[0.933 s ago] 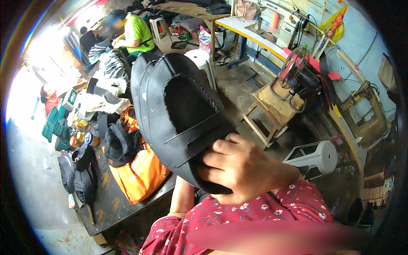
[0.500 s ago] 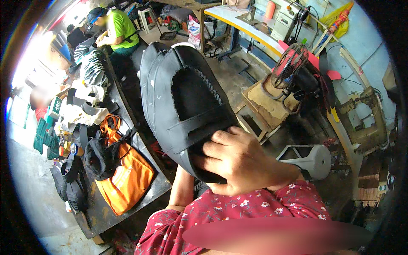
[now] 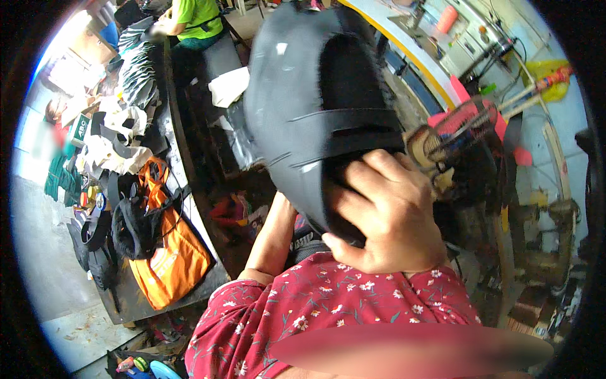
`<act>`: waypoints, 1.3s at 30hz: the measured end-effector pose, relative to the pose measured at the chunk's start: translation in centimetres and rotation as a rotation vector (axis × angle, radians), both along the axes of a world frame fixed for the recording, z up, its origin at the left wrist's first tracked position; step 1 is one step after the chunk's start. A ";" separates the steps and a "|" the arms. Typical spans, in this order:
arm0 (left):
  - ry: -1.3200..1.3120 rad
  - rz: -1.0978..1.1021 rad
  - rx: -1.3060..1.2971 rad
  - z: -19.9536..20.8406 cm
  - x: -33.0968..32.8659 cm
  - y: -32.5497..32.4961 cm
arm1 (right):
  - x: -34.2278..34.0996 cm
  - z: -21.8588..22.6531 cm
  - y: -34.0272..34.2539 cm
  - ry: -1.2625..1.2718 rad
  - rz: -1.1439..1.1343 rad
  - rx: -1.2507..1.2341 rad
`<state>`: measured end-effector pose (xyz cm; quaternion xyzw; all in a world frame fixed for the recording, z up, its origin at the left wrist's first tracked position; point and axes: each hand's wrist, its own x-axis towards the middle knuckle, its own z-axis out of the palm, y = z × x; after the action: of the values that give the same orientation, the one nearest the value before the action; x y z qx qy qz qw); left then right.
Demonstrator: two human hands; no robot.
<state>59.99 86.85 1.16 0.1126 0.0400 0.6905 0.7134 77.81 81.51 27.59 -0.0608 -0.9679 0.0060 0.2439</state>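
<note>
A black shoe upper [image 3: 287, 107] fills the middle of the view, its long opening and cross strap facing up. It is held in the air above my lap, toe end away from me. My right hand [image 3: 391, 218] grips its near end, with the fingers tucked into the opening and the thumb on the outer edge. From below, my left forearm [image 3: 268, 240] reaches up behind the upper, which hides the left hand and whatever it touches.
On the left stands a dark bench [image 3: 208, 271] bearing an orange bag [image 3: 173, 259], a black mesh item [image 3: 136, 221] and stacked cut pieces [image 3: 139, 69]. Beyond it sits a person in green [image 3: 196, 19]. A fan [image 3: 464, 129] and a sewing table [image 3: 404, 44] are at the right.
The upper has come round more upright and moved right in view, with my right hand still gripping it. My view has shifted, and a white piece behind the upper now shows.
</note>
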 end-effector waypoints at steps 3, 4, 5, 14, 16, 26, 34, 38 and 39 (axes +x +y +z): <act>-0.020 -0.036 0.036 0.9 -1.4 5.3 | -1.5 0.7 4.0 0.036 -0.098 -0.003; -0.024 -0.049 0.048 1.3 -1.9 7.1 | -2.0 1.3 5.1 0.020 -0.143 0.012; -0.025 -0.070 0.058 1.1 -2.2 8.6 | -2.4 0.9 5.7 0.038 -0.181 0.023; -0.081 -0.215 0.043 2.7 -3.5 21.3 | -5.5 3.9 17.5 0.003 -0.375 -0.038; -0.093 -0.239 0.041 3.0 -3.5 23.6 | -5.6 4.2 20.1 0.012 -0.397 -0.031; -0.098 -0.300 0.066 6.0 -3.5 35.3 | -5.5 6.2 31.7 0.086 -0.390 -0.038; -0.107 -0.316 0.087 7.0 -7.3 44.4 | -8.8 7.6 39.4 0.064 -0.394 0.000; -0.167 -0.355 0.157 8.6 -10.3 49.3 | -11.7 8.1 43.8 0.078 -0.401 0.023; -0.164 -0.350 0.148 9.0 -11.2 50.5 | -12.4 8.3 44.9 0.091 -0.404 0.021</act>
<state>48.76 137.36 10.18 0.1133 -0.0891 0.5637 0.8133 65.39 126.44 35.89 -0.2508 -0.9240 -0.0502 0.2841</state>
